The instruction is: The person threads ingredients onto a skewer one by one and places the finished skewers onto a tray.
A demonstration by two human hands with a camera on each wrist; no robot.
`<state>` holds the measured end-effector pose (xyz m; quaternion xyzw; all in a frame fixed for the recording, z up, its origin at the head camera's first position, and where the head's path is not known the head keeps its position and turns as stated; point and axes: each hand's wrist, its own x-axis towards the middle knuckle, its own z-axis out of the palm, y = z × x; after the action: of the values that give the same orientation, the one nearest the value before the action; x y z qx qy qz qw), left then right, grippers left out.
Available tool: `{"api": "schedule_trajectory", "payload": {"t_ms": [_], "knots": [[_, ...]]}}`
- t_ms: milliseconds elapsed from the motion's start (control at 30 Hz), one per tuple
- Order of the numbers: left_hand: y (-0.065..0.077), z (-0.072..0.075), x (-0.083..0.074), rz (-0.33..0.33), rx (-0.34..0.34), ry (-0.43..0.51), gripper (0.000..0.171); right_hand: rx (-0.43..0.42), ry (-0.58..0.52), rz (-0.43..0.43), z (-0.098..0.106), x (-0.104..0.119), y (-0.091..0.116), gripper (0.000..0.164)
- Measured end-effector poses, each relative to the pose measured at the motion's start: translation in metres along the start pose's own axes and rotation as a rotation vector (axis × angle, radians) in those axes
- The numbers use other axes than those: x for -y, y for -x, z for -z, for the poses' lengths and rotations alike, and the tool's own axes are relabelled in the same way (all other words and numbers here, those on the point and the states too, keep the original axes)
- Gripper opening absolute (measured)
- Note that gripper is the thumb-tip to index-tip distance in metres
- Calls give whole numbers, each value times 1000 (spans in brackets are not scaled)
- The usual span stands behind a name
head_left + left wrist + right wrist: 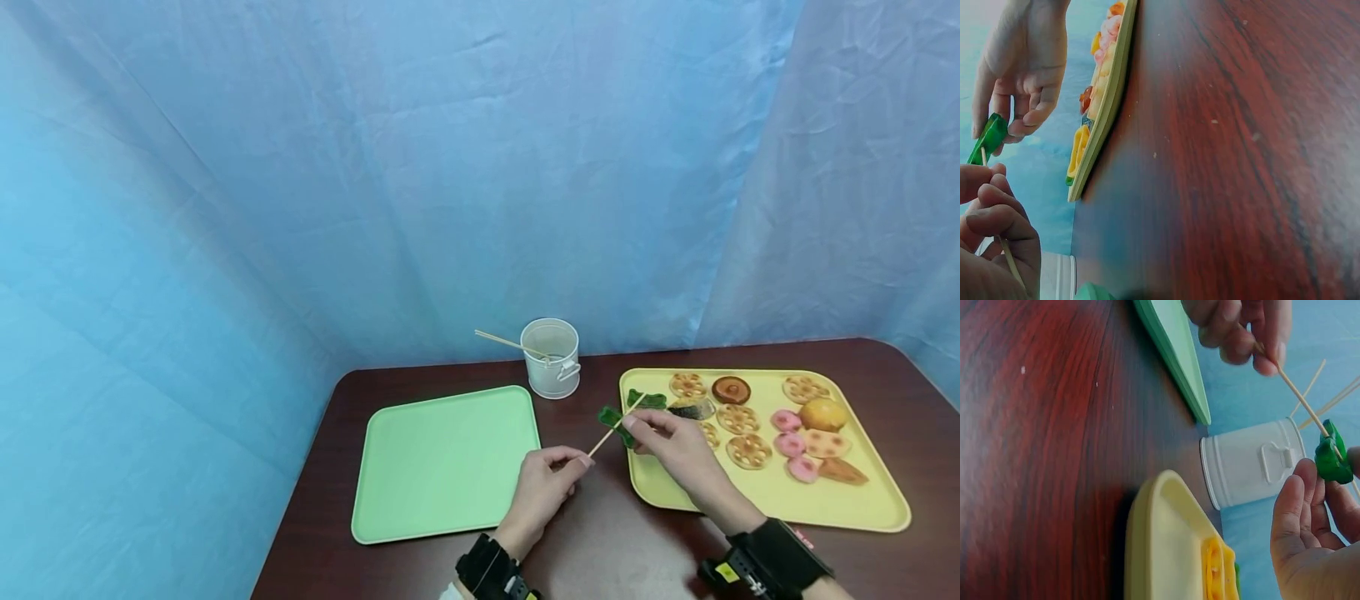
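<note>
Skewer [1302,399] in left hand [546,486] pierces green piece [1327,465] in right hand [688,458].

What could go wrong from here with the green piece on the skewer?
1. The skewer runs past the green piece close to the right hand, so its end might prick a finger.
2. The left hand pinches the thin stick; a sideways push could bend it.
3. The right hand is over the yellow tray and might nudge the food pieces.

My left hand [542,490] pinches with its fingers [1000,217] curled in; my right hand [681,454] pinches too, wrist raised apart from the left.
</note>
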<state>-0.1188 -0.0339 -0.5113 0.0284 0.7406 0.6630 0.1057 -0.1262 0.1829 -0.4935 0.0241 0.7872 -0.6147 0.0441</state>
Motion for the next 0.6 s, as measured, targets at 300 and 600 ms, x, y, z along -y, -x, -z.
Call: {"api": "schedule_trajectory", "payload": {"t_ms": [300, 600], "knots": [[-4, -7, -2, -12, -7, -12, 13, 52, 0, -57, -11, 2, 3, 39], [-5, -7, -1, 0, -17, -7, 11, 73, 17, -52, -18, 1, 3, 35]]}}
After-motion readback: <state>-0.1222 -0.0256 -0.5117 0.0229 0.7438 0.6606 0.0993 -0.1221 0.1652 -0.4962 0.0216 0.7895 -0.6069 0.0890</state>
